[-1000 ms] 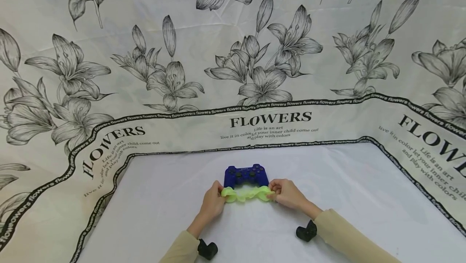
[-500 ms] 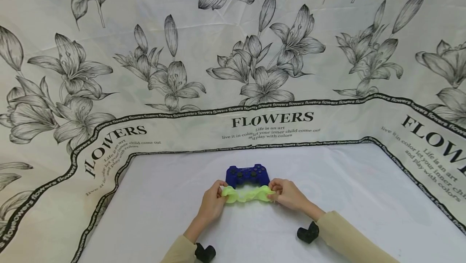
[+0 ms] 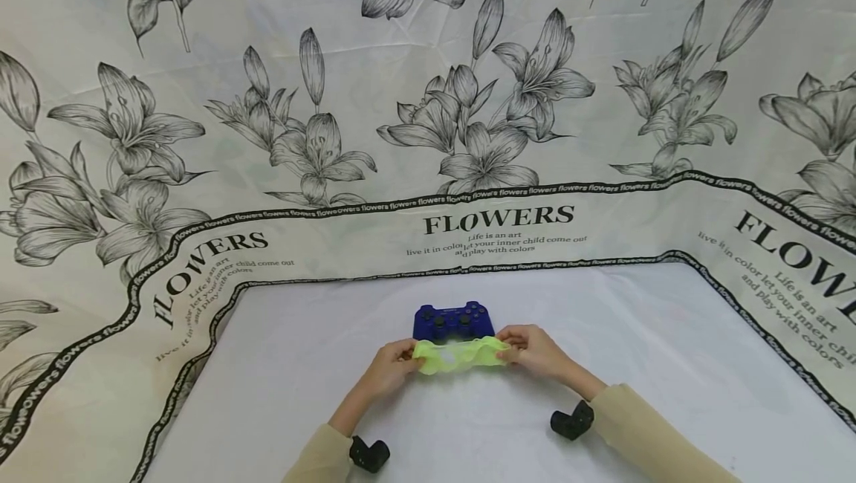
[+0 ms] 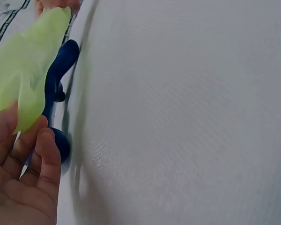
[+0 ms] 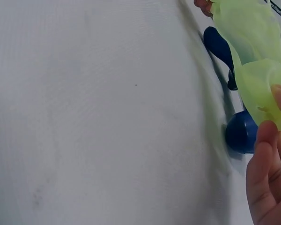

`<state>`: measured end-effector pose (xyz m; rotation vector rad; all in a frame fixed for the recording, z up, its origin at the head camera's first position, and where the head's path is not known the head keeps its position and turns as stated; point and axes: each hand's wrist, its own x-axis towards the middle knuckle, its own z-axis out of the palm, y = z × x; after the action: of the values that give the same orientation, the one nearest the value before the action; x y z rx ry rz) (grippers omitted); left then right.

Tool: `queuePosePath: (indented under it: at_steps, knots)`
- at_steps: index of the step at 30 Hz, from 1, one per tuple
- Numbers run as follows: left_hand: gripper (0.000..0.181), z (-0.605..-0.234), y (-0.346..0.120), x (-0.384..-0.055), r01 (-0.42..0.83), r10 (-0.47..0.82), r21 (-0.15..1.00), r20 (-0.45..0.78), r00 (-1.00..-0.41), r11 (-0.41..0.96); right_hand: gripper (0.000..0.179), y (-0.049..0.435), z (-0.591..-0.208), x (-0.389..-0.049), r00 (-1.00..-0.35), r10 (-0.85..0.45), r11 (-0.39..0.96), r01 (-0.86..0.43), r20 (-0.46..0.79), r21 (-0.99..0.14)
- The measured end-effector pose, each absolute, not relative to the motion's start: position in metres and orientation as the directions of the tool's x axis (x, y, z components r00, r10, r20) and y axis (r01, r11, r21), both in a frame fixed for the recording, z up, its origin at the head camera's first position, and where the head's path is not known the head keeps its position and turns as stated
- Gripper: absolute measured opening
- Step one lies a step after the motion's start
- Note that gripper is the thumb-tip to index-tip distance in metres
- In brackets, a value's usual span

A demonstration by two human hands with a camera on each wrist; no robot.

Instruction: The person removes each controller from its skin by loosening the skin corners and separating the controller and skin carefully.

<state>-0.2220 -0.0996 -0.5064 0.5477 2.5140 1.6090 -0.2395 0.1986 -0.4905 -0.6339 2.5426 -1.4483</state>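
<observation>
A blue game controller [image 3: 453,316] lies on the white tabletop, its button side up. In front of its handles a floppy, translucent yellow-green silicone cover [image 3: 461,357] is stretched between the two hands. My left hand [image 3: 389,368] pinches the cover's left end between thumb and fingers; my right hand [image 3: 537,353] pinches the right end. In the left wrist view the cover [image 4: 25,70] hangs over the controller [image 4: 61,63] and hides much of it. The right wrist view has a rounded handle of the controller [image 5: 241,133] showing below the cover [image 5: 253,42].
A white cloth [image 3: 301,364] covers the table around the hands. Behind it rises a pale curtain [image 3: 361,241] printed with lilies and black lettering. Black wrist cameras [image 3: 571,420] sit on both forearms, by the beige sleeves.
Both hands have lifted slightly and drawn a little apart, so the cover is spread flatter and overlaps the controller's handle ends. The controller stays in place.
</observation>
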Motion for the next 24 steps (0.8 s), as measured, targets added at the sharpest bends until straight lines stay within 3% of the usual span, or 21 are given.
queuePosePath:
  at_steps: [11, 24]
  knots:
    - [0.028, -0.511, -0.109, -0.228, 0.155, 0.531, 0.944, -0.025, -0.847, 0.292, 0.029, 0.209, -0.489, -0.241, -0.847, -0.531, 0.331, -0.239, 0.029, -0.913]
    - [0.028, -0.520, -0.113, -0.231, 0.182, 0.627, 0.968, 0.033, -0.779, 0.175, 0.037, 0.214, -0.494, -0.243, -0.818, -0.570, 0.260, -0.086, -0.081, -0.962]
